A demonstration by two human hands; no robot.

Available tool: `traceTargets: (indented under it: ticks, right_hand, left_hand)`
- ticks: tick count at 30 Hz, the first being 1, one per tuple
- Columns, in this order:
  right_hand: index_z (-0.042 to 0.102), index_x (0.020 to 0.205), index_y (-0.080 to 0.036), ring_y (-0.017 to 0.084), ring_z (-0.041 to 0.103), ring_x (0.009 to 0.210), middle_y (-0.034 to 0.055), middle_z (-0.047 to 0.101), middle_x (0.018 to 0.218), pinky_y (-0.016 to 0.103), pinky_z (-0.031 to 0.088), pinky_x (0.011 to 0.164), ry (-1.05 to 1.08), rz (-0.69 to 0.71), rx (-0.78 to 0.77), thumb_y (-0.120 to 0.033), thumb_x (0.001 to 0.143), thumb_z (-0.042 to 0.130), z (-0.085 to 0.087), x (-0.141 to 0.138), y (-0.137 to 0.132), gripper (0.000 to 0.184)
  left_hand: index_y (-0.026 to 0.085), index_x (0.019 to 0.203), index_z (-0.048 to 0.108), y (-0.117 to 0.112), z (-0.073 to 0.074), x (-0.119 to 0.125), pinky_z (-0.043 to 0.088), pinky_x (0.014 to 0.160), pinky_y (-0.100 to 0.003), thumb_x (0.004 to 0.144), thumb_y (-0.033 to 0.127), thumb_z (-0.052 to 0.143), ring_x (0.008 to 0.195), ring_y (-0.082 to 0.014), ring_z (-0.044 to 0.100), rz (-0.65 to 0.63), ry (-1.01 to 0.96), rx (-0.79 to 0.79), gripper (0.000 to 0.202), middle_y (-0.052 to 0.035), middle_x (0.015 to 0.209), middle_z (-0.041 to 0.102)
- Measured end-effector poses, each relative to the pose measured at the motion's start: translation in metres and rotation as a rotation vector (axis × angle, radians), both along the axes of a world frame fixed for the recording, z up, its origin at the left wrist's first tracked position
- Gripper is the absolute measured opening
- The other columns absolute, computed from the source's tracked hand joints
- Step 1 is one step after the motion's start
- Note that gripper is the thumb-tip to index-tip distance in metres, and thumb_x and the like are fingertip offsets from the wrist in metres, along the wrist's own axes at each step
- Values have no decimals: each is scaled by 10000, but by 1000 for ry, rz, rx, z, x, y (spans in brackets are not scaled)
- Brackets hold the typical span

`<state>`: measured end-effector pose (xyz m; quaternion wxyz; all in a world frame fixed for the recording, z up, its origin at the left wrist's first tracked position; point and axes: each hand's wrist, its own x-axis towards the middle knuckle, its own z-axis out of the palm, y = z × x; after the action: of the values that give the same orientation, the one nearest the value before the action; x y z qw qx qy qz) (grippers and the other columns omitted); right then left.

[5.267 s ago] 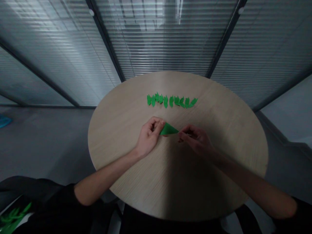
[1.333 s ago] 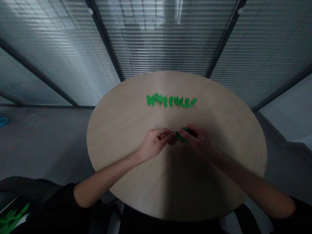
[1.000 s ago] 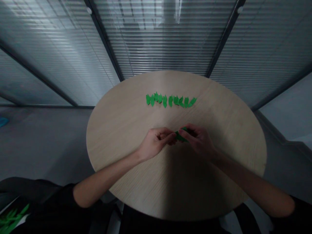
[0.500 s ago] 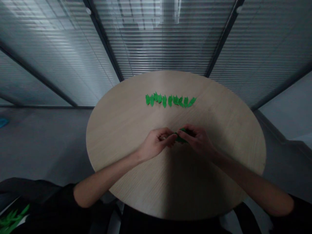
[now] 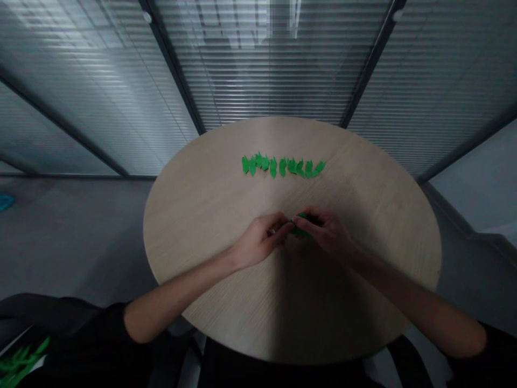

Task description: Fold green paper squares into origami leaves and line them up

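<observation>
Over the middle of the round table, my two hands meet at a small green leaf-shaped piece (image 5: pixel 302 231). My left hand (image 5: pixel 264 236) pinches its left end between thumb and fingers. From the other side my right hand (image 5: pixel 325 229) grips the piece, thumb on top. Fingers cover much of it, so its full shape is hidden. Farther back on the table lies a row of several green leaf-shaped pieces (image 5: pixel 282 167), some overlapping, their tips pointing mostly away from me.
The round wooden table (image 5: pixel 218 318) fills the middle of the view. Glass panels with blinds (image 5: pixel 278 86) stand behind it. More green leafy pieces (image 5: pixel 24 360) sit low at the left, beside my body. A blue object (image 5: pixel 5 202) is on the floor at far left.
Almost nothing differs. My left hand's fingers have shifted slightly at the green leaf-shaped piece; my right hand and the row of pieces stay in place.
</observation>
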<state>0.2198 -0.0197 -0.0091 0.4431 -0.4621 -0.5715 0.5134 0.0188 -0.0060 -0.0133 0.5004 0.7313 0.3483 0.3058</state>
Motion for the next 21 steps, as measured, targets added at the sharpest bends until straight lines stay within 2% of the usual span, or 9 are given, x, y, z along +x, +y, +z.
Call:
traceTargets:
  ticks: [7,10,14,21]
  right_hand:
    - [720,796,-178,134,622,598,4,671,661,265,500,575,1,-3,-17,-517,841,775,-2,6,3,346]
    - [704,784,-179,127,614,595,3,664,650,253,482,558,-13,5,2,-501,857,770,-3,6,2,337]
    - [696,792,-179,132,639,609,3,669,689,252,522,565,3,17,-14,-528,805,815,-3,3,0,369]
    - [706,841,-177,127,646,605,6,674,738,251,540,564,-3,82,-43,-554,837,770,0,2,1,383]
  left_hand:
    - [163,829,582,-1,6,1,450,566,-218,1030,411,535,608,-117,601,64,-41,-42,323,-7,676,643]
    - [169,826,559,0,4,1,435,555,-221,1037,408,522,590,-116,590,42,-57,-53,321,-5,660,639]
    - [171,812,552,1,1,1,409,536,-223,1041,442,512,574,-112,558,13,-24,-23,357,3,653,610]
    - [162,816,573,0,6,2,432,576,-240,1054,422,463,605,-126,588,27,-16,-2,369,-12,658,632]
